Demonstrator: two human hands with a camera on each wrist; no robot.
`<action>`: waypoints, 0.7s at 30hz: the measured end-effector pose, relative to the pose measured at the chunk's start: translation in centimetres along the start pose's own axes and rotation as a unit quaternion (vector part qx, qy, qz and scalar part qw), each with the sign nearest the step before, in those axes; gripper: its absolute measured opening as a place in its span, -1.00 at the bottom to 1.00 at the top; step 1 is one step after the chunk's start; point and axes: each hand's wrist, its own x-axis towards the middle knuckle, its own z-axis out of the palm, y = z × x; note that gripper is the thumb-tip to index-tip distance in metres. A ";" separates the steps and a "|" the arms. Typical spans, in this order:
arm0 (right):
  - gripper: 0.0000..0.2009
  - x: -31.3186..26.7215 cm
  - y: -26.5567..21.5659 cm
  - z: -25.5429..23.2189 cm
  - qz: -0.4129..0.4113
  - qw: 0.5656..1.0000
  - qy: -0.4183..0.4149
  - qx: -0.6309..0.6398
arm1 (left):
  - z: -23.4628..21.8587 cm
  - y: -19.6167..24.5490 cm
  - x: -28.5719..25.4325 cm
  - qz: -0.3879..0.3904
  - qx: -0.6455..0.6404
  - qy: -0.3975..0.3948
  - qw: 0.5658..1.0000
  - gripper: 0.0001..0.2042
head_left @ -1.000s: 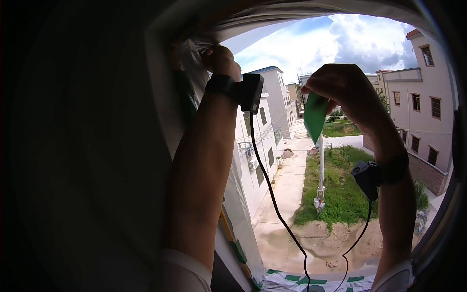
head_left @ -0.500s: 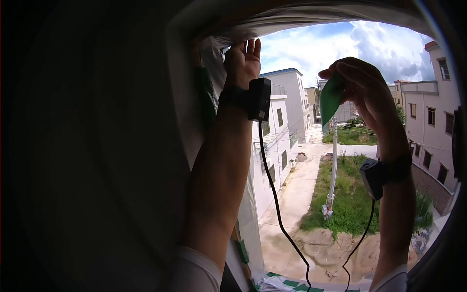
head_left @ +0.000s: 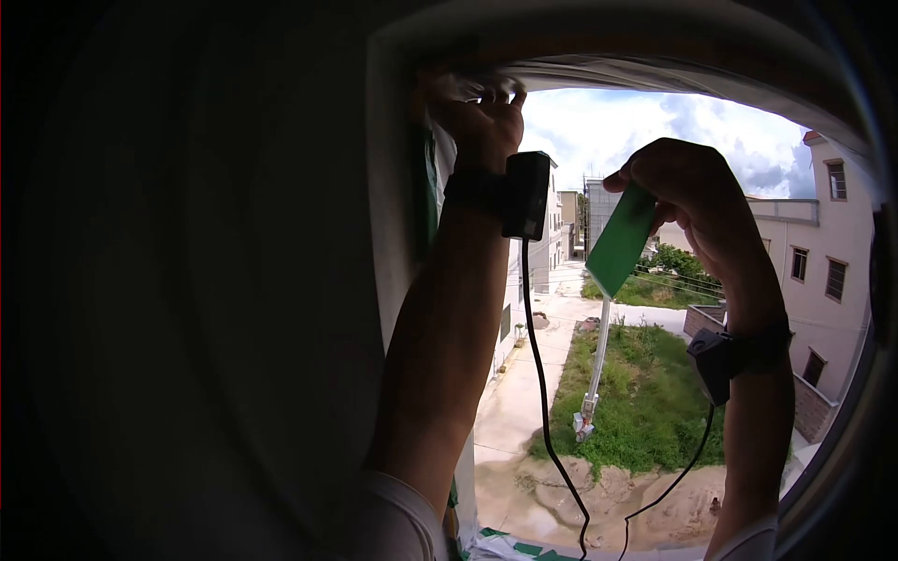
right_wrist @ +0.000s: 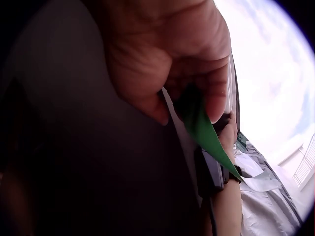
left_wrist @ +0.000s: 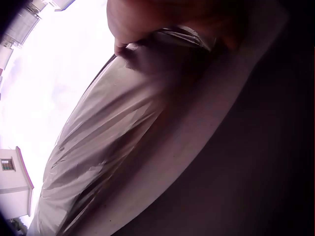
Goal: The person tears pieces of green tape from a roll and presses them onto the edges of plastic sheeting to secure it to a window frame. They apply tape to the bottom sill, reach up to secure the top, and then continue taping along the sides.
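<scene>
The left hand (head_left: 482, 122) is raised to the top left corner of the window opening, its grip bunched around the crinkled translucent plastic sheet (left_wrist: 113, 147), apparently pinning it against the frame. The right hand (head_left: 687, 192) pinches a short strip of green tape (head_left: 619, 241) by its upper end, so the strip hangs free below the fingers, well apart from the sheet.

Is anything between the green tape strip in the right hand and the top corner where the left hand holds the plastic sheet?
Nothing visible: only open air separates the green tape strip in the right hand from the plastic sheet that the left hand grips.
</scene>
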 end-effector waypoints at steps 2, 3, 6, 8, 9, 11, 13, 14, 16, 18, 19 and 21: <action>-0.73 -0.2 -0.1 0.2 0.006 1.000 -0.004 -0.007 | 0.4 0.3 0.3 0.016 0.027 0.052 0.998 -0.58; -0.73 -0.4 -0.2 0.1 0.014 1.000 -0.003 -0.025 | 0.6 0.8 1.1 -0.008 0.065 0.060 0.996 -0.50; -0.73 -0.3 -0.6 -0.3 0.017 0.999 -0.001 -0.045 | 0.3 1.3 2.1 -0.041 0.068 0.104 0.991 -0.43; -0.72 0.0 -1.2 -0.9 0.022 0.998 -0.015 -0.053 | 0.5 1.4 2.4 -0.046 0.067 0.106 0.991 -0.38; -0.72 0.0 -1.5 -1.0 0.022 0.998 -0.015 -0.056 | 0.5 1.4 2.4 -0.050 0.070 0.109 0.990 -0.34; -0.73 0.2 -2.3 -1.0 0.012 0.999 0.008 -0.047 | 0.6 1.2 2.1 -0.043 0.090 0.099 0.990 -0.32; -0.73 0.2 -3.0 -1.3 0.008 0.999 0.012 -0.047 | 0.1 1.1 2.5 -0.037 0.110 0.087 0.989 -0.31; -0.73 0.1 -3.3 -1.3 0.007 0.999 0.015 -0.044 | -0.1 1.2 2.6 -0.044 0.106 0.073 0.991 -0.31; -0.73 -0.1 -3.4 -1.3 0.001 0.999 0.019 -0.049 | -0.7 1.2 2.6 -0.051 0.100 0.059 0.992 -0.31; -0.73 -0.2 -3.3 -1.4 -0.004 0.998 0.021 -0.055 | -0.9 1.1 2.4 -0.036 0.092 0.036 0.994 -0.32; -0.73 -0.3 -3.3 -1.4 0.004 0.998 0.016 -0.067 | -0.9 1.0 2.2 -0.031 0.089 0.029 0.995 -0.33; -0.73 -0.3 -3.0 -1.3 0.012 0.996 0.012 -0.082 | -1.1 1.3 2.3 -0.030 0.031 0.100 0.994 -0.35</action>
